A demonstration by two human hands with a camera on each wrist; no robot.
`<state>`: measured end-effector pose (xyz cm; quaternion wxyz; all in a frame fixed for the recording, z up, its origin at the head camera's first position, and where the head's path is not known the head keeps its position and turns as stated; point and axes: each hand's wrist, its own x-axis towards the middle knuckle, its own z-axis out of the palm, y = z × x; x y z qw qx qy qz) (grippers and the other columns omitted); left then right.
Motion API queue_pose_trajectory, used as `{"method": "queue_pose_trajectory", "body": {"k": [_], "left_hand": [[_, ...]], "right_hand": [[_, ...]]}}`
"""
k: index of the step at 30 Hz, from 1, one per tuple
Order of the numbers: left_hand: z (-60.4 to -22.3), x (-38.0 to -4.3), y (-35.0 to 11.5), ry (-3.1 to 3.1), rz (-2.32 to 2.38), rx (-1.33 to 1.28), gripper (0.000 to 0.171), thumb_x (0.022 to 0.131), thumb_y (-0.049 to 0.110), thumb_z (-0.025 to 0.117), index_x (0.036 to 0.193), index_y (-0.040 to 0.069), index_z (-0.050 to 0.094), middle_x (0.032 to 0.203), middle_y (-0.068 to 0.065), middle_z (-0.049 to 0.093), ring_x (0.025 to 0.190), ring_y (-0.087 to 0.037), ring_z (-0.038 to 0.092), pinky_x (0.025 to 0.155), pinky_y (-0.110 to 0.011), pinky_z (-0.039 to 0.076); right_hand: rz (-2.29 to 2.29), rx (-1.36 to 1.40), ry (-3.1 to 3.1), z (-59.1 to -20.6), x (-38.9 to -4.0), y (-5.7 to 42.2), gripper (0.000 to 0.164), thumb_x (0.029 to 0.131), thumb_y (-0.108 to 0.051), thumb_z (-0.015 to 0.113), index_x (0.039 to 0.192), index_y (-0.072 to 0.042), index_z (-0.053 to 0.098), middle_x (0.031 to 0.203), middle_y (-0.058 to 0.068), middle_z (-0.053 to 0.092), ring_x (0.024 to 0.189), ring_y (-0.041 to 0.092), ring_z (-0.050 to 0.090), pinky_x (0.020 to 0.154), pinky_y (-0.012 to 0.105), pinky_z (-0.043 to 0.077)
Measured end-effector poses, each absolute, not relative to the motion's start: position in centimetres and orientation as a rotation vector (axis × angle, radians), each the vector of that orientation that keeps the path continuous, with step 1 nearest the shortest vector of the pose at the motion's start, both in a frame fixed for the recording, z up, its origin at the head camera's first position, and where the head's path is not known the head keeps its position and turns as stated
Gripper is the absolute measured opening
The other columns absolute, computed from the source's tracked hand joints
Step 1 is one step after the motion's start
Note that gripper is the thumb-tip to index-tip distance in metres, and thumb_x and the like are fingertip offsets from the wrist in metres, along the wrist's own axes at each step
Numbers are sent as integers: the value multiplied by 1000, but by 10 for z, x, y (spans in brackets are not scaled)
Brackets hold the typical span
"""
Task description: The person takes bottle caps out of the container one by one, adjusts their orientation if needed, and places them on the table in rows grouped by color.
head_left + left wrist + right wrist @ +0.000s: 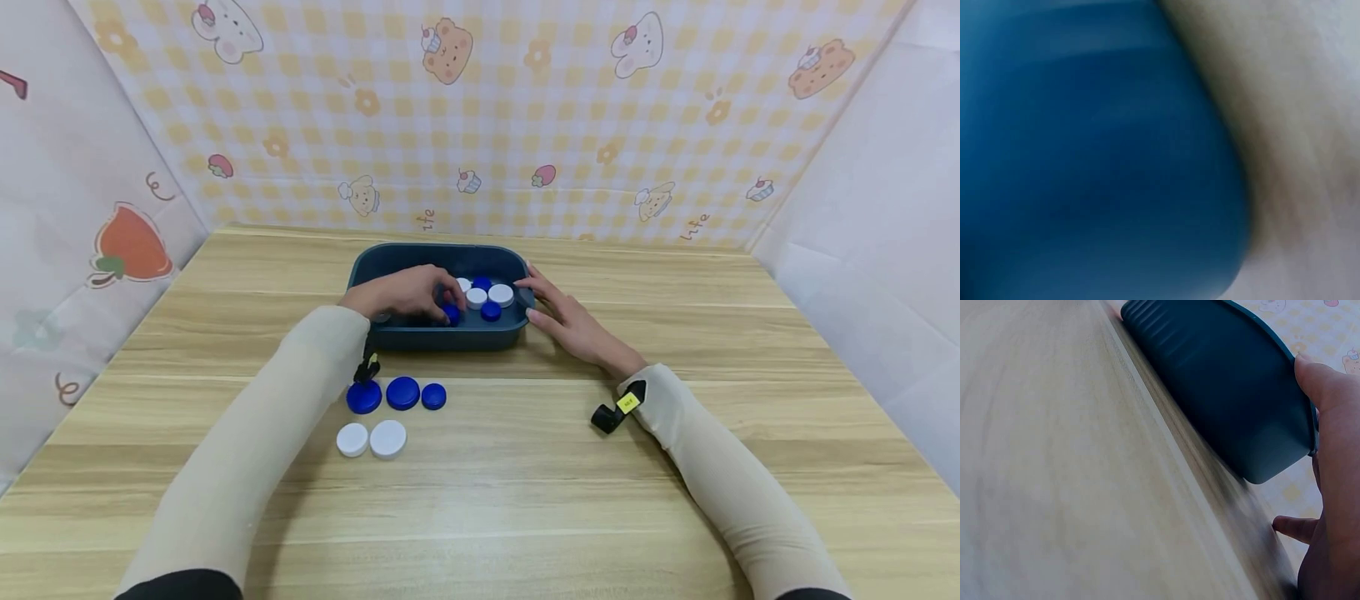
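Note:
My left hand (412,292) reaches over the near left side of a dark teal plastic bin (442,340), its thumb and fingers pinching a blue cap (451,314) inside. Beside those fingertips lie several white and blue round caps, among them a large white cap (501,294) and a small blue cap (491,312). At the bin's right end, my right hand (573,325) holds the rim. The right wrist view shows that thumb (1316,378) on the rim, with one finger lower down beside the bin. Blurred bin wall (1104,156) fills most of the left wrist view.
On the wooden table (510,500), in front of the bin, blue caps (402,393) form a row. Closer to me are two white caps (387,439). A yellow checked cloth (495,125) hangs behind the table, and pale sheets (862,167) flank both sides.

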<state>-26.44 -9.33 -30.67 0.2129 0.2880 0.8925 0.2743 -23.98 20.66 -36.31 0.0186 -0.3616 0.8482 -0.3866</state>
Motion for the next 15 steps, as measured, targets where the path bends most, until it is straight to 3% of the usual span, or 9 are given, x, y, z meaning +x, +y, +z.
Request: {"method": "queue_pose_trajectory", "body": {"k": [15], "left_hand": [[-281,-244,-94,2485,837,897,25,88,13,70,112,18,67,115,-5,53,78,-25,51,69,-34,44]], "right_hand": [[-1191,-1101,2636,-361,-239,208,48,101,-43,42,146,-29,32,158,-9,8,136,25,34,109,54,19]]}}
